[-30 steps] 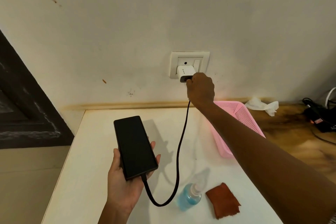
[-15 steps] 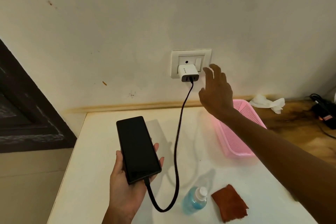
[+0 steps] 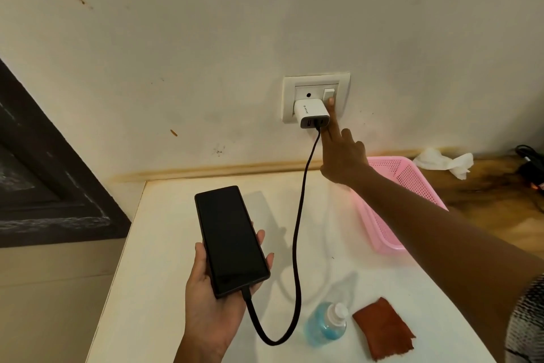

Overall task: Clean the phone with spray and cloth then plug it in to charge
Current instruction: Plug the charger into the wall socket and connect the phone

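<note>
Left hand point(image 3: 215, 301), palm up, cradling slim black smartphone point(image 3: 231, 240) above the left half of white tabletop point(image 3: 164, 245); fingers point(image 3: 260, 237) curling round the right edge, thumb lying along the left edge. Screen dark, facing up. Black braided charging cable point(image 3: 300, 224) plugged into the phone's bottom end, looping down toward the tabletop and rising to white two-port wall charger point(image 3: 311, 112). Charger seated in white wall socket plate point(image 3: 316, 97), cable sitting in its right-hand port.

Right hand point(image 3: 343, 156) reaching up to the plate, index finger extended, tip touching the lower part of white rocker switch point(image 3: 328, 94) just beside the charger; remaining fingers point(image 3: 357, 146) loosely bent, holding nothing. Whether the switch is on or off: cannot tell.

Clear spray bottle of blue liquid with white cap point(image 3: 326, 326) standing on the tabletop near the front edge, just right of the cable loop. Folded rust-brown cloth point(image 3: 382, 328) lying flat just beside it, to the right, apart from it. Pink perforated plastic basket point(image 3: 412, 183) lying at the tabletop's far right, partly hidden behind the right forearm. Crumpled white tissue point(image 3: 441, 161) lying on brown wooden surface point(image 3: 500, 209) beyond the basket, against the wall. Dark cables at far right edge, blurred.
</note>
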